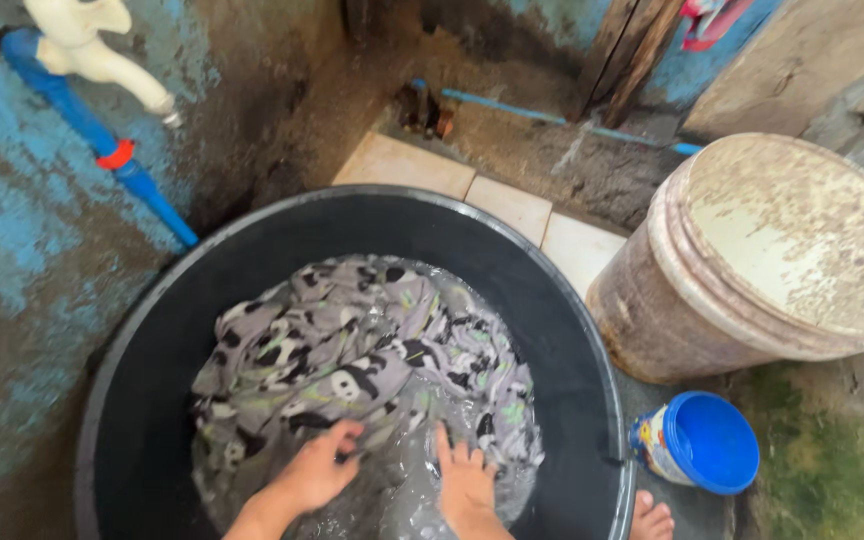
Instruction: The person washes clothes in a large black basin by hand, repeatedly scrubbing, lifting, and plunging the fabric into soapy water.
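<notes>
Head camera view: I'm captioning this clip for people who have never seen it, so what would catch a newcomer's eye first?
First the big black tub filling the middle, with a grey patterned cloth soaking in water. The left hand grips the cloth's near edge and the right hand presses flat beside it. Next come the stained lidded bucket at right, the small blue container below it, and the white tap at upper left.
</notes>
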